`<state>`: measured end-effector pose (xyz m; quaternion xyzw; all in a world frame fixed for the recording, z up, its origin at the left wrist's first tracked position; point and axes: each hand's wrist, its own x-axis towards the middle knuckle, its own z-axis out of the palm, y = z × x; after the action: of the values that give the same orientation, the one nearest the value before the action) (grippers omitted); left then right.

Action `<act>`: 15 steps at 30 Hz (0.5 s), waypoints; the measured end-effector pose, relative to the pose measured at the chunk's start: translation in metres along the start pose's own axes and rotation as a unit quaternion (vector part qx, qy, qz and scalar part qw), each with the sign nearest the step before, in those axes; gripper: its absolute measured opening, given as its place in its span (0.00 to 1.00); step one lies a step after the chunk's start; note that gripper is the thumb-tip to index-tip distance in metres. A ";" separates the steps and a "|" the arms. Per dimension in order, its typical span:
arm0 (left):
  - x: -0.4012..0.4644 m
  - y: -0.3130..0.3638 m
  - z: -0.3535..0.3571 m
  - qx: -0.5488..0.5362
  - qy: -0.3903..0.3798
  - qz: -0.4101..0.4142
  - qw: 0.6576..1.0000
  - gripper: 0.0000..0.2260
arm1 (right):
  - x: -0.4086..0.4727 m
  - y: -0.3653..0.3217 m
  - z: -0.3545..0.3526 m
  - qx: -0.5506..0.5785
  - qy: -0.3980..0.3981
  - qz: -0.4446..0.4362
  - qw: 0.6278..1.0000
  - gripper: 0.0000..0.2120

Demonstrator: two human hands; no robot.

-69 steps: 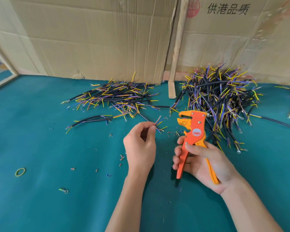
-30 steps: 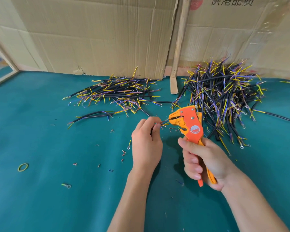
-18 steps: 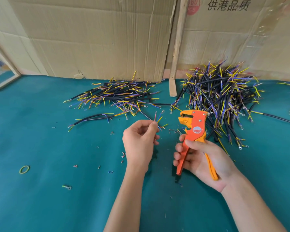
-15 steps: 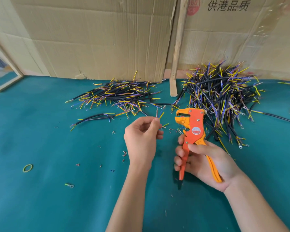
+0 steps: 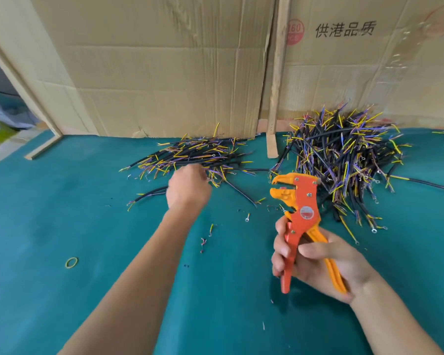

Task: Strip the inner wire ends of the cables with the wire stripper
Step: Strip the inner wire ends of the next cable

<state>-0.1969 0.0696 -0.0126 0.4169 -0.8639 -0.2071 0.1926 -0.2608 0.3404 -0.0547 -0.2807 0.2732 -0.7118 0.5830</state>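
My right hand (image 5: 315,265) grips the handles of the orange wire stripper (image 5: 303,201), which stands upright with its jaws apart and nothing in them. My left hand (image 5: 187,190) reaches forward to the near edge of the left pile of black cables (image 5: 203,155), whose inner wires are yellow and purple. Only the back of that hand shows, so its fingers are hidden. One black cable (image 5: 241,193) lies on the mat just right of that hand. A bigger cable pile (image 5: 344,160) sits behind the stripper.
The green mat (image 5: 62,213) carries scattered insulation scraps, a loose ring terminal (image 5: 247,219) and a yellow rubber band (image 5: 71,262). Cardboard sheets (image 5: 164,73) and a wooden strip (image 5: 276,98) stand along the back. Two more cables (image 5: 149,197) lie left of my left hand.
My left hand has moved forward and left from beside the stripper to the left pile. The stripper's jaws, shut on a wire a second ago, now stand apart and hold nothing.
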 end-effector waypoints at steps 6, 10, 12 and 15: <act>0.004 -0.086 -0.004 0.161 0.007 0.076 0.984 0.16 | 0.007 0.005 0.001 -0.023 0.065 0.010 0.998 0.21; 0.015 -0.083 0.000 0.179 0.002 0.123 0.976 0.13 | 0.006 0.004 0.002 -0.022 0.082 0.007 0.996 0.23; 0.020 -0.079 0.002 0.176 0.001 0.136 0.975 0.11 | 0.007 0.003 0.003 -0.026 0.086 0.005 0.996 0.23; 0.022 -0.074 0.007 0.185 -0.005 0.154 0.970 0.10 | 0.007 0.003 0.003 -0.037 0.089 0.009 0.995 0.23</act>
<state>-0.1655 0.0118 -0.0536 0.3060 -0.9419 -0.0131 0.1377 -0.2576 0.3328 -0.0538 -0.2353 0.3528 -0.7178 0.5523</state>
